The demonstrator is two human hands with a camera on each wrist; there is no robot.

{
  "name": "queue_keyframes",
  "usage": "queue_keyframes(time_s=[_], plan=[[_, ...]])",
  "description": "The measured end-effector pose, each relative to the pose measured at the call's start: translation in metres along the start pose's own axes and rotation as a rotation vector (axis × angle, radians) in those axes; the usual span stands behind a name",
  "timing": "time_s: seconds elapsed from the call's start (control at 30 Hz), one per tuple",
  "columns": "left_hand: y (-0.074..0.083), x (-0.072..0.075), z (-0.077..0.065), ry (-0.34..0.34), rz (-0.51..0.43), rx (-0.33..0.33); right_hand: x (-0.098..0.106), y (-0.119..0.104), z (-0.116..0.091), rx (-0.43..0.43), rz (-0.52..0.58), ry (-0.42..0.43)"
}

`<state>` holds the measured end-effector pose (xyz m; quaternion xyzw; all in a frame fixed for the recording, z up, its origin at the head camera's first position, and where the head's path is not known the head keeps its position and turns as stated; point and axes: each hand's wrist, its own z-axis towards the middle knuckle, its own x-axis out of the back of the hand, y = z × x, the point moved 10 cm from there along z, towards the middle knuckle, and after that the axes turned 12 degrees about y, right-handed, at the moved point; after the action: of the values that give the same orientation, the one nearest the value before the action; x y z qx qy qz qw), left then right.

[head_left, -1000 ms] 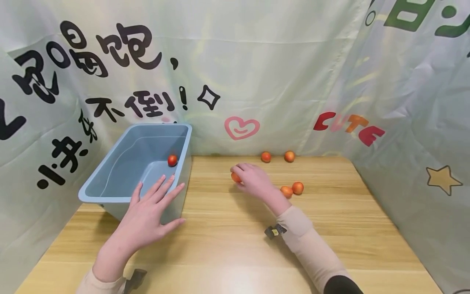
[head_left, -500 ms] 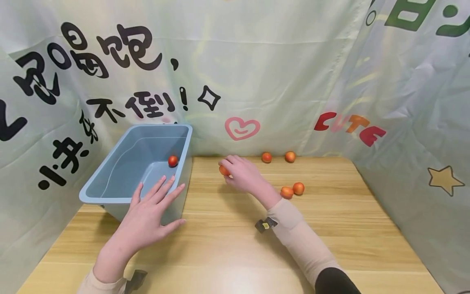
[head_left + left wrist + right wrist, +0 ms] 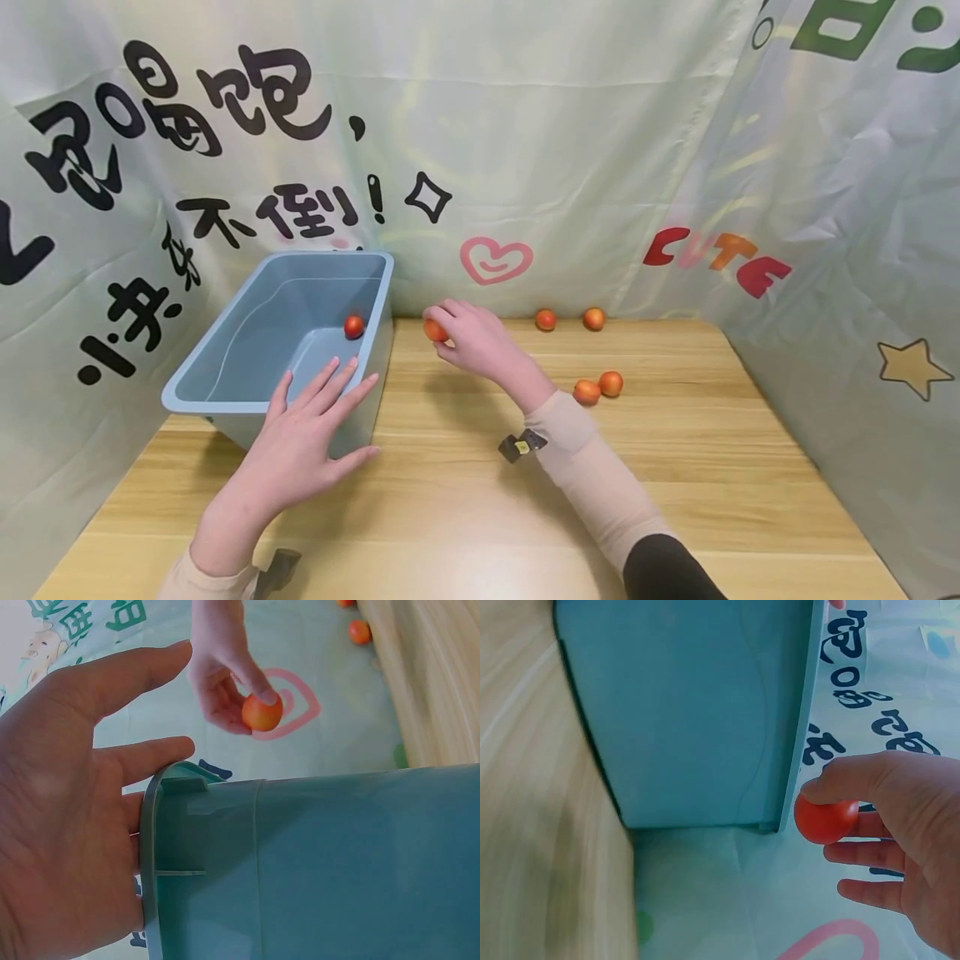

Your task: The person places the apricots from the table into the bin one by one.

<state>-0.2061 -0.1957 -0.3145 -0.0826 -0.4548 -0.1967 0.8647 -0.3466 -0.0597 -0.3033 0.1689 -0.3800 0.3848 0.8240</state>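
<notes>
My right hand (image 3: 477, 337) pinches a small orange-red tomato (image 3: 435, 330) between thumb and fingers, raised above the wooden table just right of the blue plastic bin (image 3: 276, 408). In the right wrist view, the held tomato (image 3: 826, 819) shows beside the bin's rim, with the lower fingers stretched past it. My left hand (image 3: 303, 446) lies with spread, straight fingers over the near right corner of the bin. In the left wrist view its fingers reach over the rim (image 3: 152, 855). One red tomato (image 3: 354, 327) sits inside the bin against its right wall.
Two tomatoes lie at the table's back edge, a redder one (image 3: 545, 320) and an orange one (image 3: 593, 318). Nearer, an oval tomato (image 3: 587, 392) lies beside a rounder tomato (image 3: 611, 383). A printed cloth (image 3: 570, 167) hangs behind and along both sides of the table (image 3: 675, 467).
My right hand has moved left and up toward the bin with the tomato in its grip. The left hand stays where it was on the bin.
</notes>
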Motion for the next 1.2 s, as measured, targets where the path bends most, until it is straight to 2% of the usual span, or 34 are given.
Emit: queue_keyframes(time_s=[0.37,0.8,0.97,1.2], plan=[[0.000,0.000,0.001,-0.001,0.002,-0.002,0.010,-0.016,0.023,0.034,0.049,0.069],[0.001,0.001,0.001,0.004,0.001,-0.007,0.013,-0.037,0.053,0.052,0.084,0.068],[0.002,0.001,0.001,0.000,0.001,-0.011,0.008,-0.048,0.061,0.062,0.091,0.049],[0.001,0.001,0.001,-0.005,0.002,-0.010,-0.006,-0.061,0.070,0.033,0.116,-0.009]])
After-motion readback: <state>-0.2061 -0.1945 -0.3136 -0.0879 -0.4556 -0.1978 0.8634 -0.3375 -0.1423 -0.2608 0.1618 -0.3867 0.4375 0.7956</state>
